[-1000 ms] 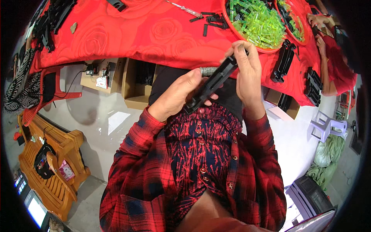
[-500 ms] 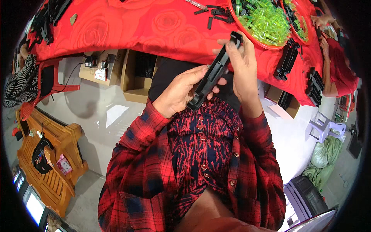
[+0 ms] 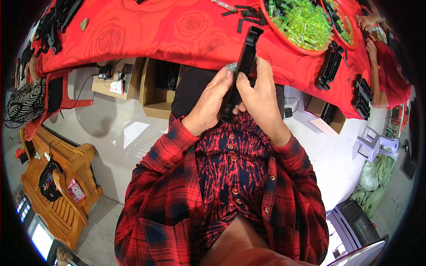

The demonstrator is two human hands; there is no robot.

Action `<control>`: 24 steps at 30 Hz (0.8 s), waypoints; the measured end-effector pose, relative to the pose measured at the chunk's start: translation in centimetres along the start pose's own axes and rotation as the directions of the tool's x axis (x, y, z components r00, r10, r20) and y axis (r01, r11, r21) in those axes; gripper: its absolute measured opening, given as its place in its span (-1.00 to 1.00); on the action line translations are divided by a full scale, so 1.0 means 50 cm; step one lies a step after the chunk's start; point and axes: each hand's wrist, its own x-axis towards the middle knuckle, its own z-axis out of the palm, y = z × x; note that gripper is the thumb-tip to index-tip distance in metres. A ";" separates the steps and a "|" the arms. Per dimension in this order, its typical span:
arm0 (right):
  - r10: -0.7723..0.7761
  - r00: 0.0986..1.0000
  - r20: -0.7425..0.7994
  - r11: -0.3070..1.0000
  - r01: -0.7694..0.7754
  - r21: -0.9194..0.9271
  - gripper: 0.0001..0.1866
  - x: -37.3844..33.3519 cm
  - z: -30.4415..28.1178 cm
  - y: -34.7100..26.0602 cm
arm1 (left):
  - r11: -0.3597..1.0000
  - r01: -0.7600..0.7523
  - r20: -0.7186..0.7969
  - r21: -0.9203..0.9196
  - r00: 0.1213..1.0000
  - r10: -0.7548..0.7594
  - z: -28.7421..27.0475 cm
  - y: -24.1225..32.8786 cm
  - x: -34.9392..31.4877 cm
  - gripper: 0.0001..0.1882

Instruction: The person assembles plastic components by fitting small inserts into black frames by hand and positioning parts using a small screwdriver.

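A long black plastic housing stands nearly upright in front of me, held between both hands over my lap. My left hand grips its lower left side, the thumb pointing up along it. A small grey-green piece shows by that thumb's tip; I cannot make out what it is. From the right, my right hand is closed round the housing at mid-length, its thumb pressed on the near face. Most fingers of both hands are hidden behind the part.
A red rose-patterned cloth covers the table ahead. On it are a red basin of yellow-green clear pieces, small black parts and black housings. Cardboard boxes stand below. Another person's hand is at the far right.
The housing has turned more upright and its top has shifted left. My right hand has slid down from its upper end to the middle. The grey-green piece has come into sight.
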 end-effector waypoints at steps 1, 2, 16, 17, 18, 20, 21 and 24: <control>-0.001 1.000 -0.002 1.000 0.001 0.001 -0.43 -0.002 0.003 -0.006 | 0.999 -0.022 0.008 0.035 1.000 0.021 -0.004 -0.002 0.001 -0.57; 0.099 0.995 0.032 0.987 -0.103 0.126 -0.49 -0.005 0.007 -0.016 | 0.999 -0.022 0.009 0.037 1.000 0.022 -0.008 -0.007 0.002 -0.57; -0.015 1.000 0.006 0.992 0.014 0.124 -0.76 0.005 0.056 0.040 | 0.878 -0.322 -0.137 0.354 0.911 0.389 0.017 -0.033 0.003 -0.44; -0.053 0.999 -0.002 0.994 0.053 0.099 -0.77 0.005 0.056 0.043 | 0.877 -0.321 -0.136 0.356 0.911 0.389 0.016 -0.032 0.001 -0.44; -0.087 0.996 -0.009 0.994 0.088 0.070 -0.77 0.004 0.058 0.047 | 0.872 -0.315 -0.118 0.374 0.917 0.382 0.011 -0.030 -0.003 -0.45; -0.096 0.995 -0.016 0.991 0.097 0.092 -0.78 0.006 0.063 0.050 | 0.867 -0.308 -0.101 0.392 0.923 0.373 0.005 -0.032 -0.005 -0.45; -0.106 0.994 -0.022 0.988 0.108 0.113 -0.79 0.005 0.066 0.052 | 0.850 -0.319 -0.103 0.419 0.913 0.394 0.003 -0.036 -0.006 -0.47; -0.270 0.958 -0.097 0.961 0.274 0.026 -0.78 0.012 0.075 0.064 | 0.707 -0.417 -0.027 0.571 0.851 0.525 -0.006 -0.045 0.005 -0.49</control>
